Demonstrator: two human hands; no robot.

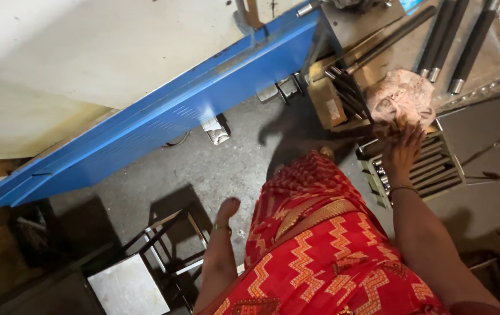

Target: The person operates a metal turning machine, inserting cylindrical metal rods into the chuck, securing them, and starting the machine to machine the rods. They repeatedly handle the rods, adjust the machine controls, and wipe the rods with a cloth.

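Observation:
My right hand (400,147) reaches forward and grips the lower edge of a crumpled pale cloth (403,96) that lies on a metal tray's corner. Just below the hand sits a green crate (372,178) filled with dark metal rods. My left hand (226,209) hangs at my side with the fingers curled loosely, holding nothing, above a metal stool (126,286). Red patterned fabric (320,245) of my clothing fills the lower middle of the view.
A long blue machine panel (162,125) runs diagonally across the concrete floor (215,169). Long dark steel rods (454,41) lie on a metal tray (495,64) at the top right. A cardboard box (327,102) with more rods stands beside it.

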